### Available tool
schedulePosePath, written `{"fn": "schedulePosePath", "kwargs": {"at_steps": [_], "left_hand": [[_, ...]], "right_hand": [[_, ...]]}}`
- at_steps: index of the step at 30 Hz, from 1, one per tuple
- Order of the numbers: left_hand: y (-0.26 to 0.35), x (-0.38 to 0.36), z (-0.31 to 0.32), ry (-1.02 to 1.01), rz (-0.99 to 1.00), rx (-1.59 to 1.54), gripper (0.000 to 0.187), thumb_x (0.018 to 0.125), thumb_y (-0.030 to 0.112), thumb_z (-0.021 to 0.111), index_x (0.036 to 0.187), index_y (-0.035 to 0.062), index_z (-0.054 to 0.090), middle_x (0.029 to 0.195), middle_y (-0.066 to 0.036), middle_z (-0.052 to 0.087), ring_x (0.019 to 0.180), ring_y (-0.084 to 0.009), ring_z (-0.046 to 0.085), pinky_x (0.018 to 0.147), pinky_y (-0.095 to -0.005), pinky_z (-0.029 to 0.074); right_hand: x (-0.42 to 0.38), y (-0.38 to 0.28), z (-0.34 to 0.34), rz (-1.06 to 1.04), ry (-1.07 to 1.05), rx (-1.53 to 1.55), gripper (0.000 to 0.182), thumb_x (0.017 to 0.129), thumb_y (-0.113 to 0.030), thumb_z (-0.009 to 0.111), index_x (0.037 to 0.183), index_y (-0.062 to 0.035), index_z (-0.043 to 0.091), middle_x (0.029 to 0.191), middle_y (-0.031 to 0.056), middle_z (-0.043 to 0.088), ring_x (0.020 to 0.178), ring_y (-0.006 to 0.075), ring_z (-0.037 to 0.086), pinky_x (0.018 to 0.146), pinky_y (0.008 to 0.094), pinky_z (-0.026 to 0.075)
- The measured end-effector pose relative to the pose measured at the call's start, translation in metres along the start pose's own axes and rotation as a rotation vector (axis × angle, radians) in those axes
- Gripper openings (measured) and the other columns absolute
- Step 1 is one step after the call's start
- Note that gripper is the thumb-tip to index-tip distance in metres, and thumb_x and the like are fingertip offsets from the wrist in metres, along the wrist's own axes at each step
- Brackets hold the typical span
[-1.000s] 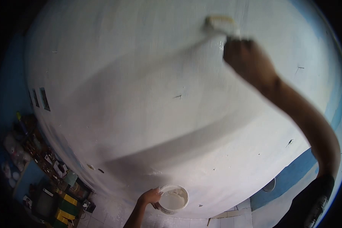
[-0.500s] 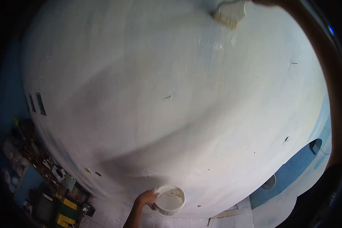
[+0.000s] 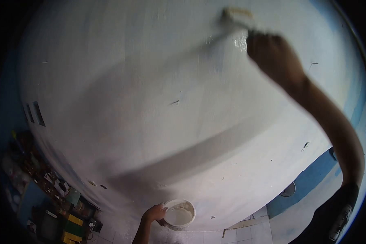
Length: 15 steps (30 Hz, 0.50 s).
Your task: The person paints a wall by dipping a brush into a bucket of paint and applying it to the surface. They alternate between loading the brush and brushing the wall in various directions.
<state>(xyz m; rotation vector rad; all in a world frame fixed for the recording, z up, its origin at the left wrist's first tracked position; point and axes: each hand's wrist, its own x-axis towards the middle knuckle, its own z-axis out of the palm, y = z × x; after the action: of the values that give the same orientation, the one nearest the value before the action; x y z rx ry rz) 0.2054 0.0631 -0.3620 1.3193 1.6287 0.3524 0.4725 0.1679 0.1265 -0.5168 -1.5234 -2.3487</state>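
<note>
My right hand (image 3: 269,51) grips the handle of a paintbrush (image 3: 239,14) high on the wall. Its wide pale bristles lie against the white-painted wall (image 3: 150,93), and motion blurs hand and brush a little. A wet, shiny patch shows just below the brush. Low in the view, my left hand (image 3: 155,213) is closed on the rim of a small white bucket (image 3: 179,214). Pale paint fills part of the bucket, and its inner side is smeared with it.
Nails (image 3: 175,102) stick out of the wall in several places. Cluttered shelves (image 3: 49,179) and a black-and-yellow box (image 3: 72,227) stand at lower left. At right, a blue wall section (image 3: 309,179) borders the white one, near a grey bucket (image 3: 288,189). Tiled floor (image 3: 240,234) runs below.
My right hand has come down into full view, and the brush has turned from bristles downward to bristles upward. My left hand and the bucket have hardly shifted.
</note>
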Motion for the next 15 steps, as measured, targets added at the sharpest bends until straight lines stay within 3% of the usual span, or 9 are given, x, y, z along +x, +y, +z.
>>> {"fn": "schedulePosePath", "kwargs": {"at_steps": [1,5,7,8,9,11,13,14,15], "left_hand": [[-0.017,0.012,0.002,0.035,0.071,0.094,0.04,0.095,0.022,0.038,0.124,-0.0064,0.034,0.095,-0.03,0.06,0.062,-0.0296,0.066,0.055,-0.0344,0.057],[-0.041,0.031,0.009,0.103,0.205,0.381,0.04,0.095,0.022,0.038,0.123,-0.0058,0.034,0.096,-0.03,0.06,0.061,-0.0309,0.066,0.058,-0.0335,0.057],[-0.012,0.008,0.003,0.028,0.086,0.219,0.04,0.095,0.021,0.037,0.124,-0.006,0.033,0.093,-0.029,0.06,0.06,-0.0307,0.066,0.056,-0.034,0.057],[0.002,-0.002,0.001,-0.005,0.03,0.136,0.04,0.095,0.021,0.037,0.124,-0.0061,0.033,0.091,-0.029,0.06,0.06,-0.0306,0.066,0.055,-0.0342,0.058],[0.006,-0.005,0.002,-0.026,0.028,0.088,0.04,0.095,0.021,0.037,0.124,-0.0063,0.032,0.09,-0.028,0.06,0.058,-0.0304,0.065,0.053,-0.0345,0.057],[0.01,-0.009,0.001,-0.068,0.018,-0.006,0.04,0.095,0.02,0.037,0.124,-0.0069,0.03,0.086,-0.027,0.06,0.056,-0.03,0.065,0.05,-0.0349,0.057],[0.006,-0.007,0.0,-0.09,0.014,-0.091,0.04,0.095,0.019,0.037,0.124,-0.0075,0.028,0.083,-0.026,0.06,0.054,-0.0294,0.065,0.047,-0.0349,0.057],[0.003,-0.006,0.001,-0.106,0.01,-0.134,0.04,0.095,0.019,0.037,0.124,-0.0078,0.028,0.082,-0.026,0.06,0.053,-0.0291,0.064,0.046,-0.035,0.057],[-0.001,-0.003,0.003,-0.099,0.004,-0.151,0.04,0.095,0.018,0.037,0.124,-0.0079,0.028,0.081,-0.026,0.06,0.052,-0.029,0.064,0.046,-0.0351,0.057]], "right_hand": [[-0.019,-0.021,-0.021,-0.078,-0.074,-0.068,0.019,0.071,-0.007,0.057,0.088,0.0011,0.058,0.069,0.0018,0.049,0.062,0.0131,0.051,0.055,0.0248,0.042],[-0.054,-0.056,-0.086,-0.216,-0.173,0.17,0.011,0.071,-0.007,0.059,0.079,-0.002,0.064,0.072,0.0045,0.06,0.066,0.0123,0.056,0.055,0.0244,0.041],[-0.051,-0.046,-0.101,-0.181,-0.243,0.316,0.01,0.073,-0.008,0.059,0.08,-0.0028,0.063,0.073,0.0036,0.059,0.07,0.0126,0.056,0.058,0.025,0.042],[-0.045,-0.032,-0.099,-0.186,-0.325,0.336,0.009,0.077,-0.012,0.057,0.081,-0.0055,0.062,0.073,0.0017,0.059,0.075,0.0134,0.057,0.064,0.0271,0.043],[-0.035,-0.02,-0.088,0.003,-0.385,0.439,0.008,0.079,-0.015,0.057,0.082,-0.0102,0.062,0.075,0.0006,0.059,0.077,0.0151,0.057,0.068,0.0293,0.043],[-0.008,0.023,-0.057,0.155,-0.416,0.553,0.008,0.08,-0.013,0.058,0.08,-0.0128,0.065,0.072,0.0032,0.062,0.072,0.0192,0.062,0.067,0.0349,0.046],[0.008,0.067,-0.005,0.129,-0.15,0.311,0.009,0.081,-0.02,0.061,0.085,-0.0127,0.065,0.075,0.0063,0.063,0.07,0.0207,0.063,0.061,0.034,0.05],[0.024,0.089,0.024,0.291,-0.387,0.327,0.011,0.081,-0.019,0.059,0.086,-0.011,0.064,0.075,0.0063,0.062,0.071,0.0184,0.063,0.065,0.035,0.05],[0.065,0.113,-0.011,0.424,-0.658,0.332,0.008,0.071,-0.013,0.066,0.078,-0.0131,0.069,0.078,0.0074,0.067,0.082,0.0234,0.064,0.071,0.0376,0.049]]}}
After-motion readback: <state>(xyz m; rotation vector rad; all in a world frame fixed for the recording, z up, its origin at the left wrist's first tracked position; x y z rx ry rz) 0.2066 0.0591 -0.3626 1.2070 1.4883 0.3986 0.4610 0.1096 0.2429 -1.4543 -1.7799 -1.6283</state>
